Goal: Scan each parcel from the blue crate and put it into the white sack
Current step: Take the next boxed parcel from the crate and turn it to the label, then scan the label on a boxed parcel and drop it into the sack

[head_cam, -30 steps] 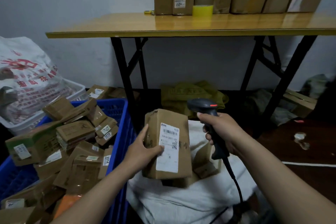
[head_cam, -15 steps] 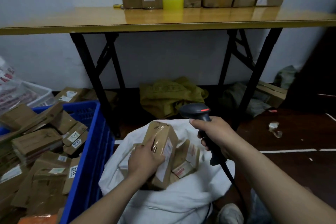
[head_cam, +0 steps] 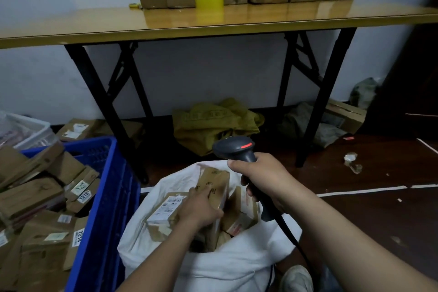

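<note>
Head view | left hand (head_cam: 201,207) fingers clamp parcel (head_cam: 216,178) in white sack (head_cam: 237,265); right hand (head_cam: 260,175) fingers clamp scanner (head_cam: 233,147) | we judge parcel light, stiff; grip edges

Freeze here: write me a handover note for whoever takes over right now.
Left hand holds a parcel low in the mouth of the white sack, not yet let go.
Right hand grips the scanner above the sack.
Done: a few other parcels lie in the sack.
Left: release this one, then scan and bag the pile of boxes in the blue crate.
</note>
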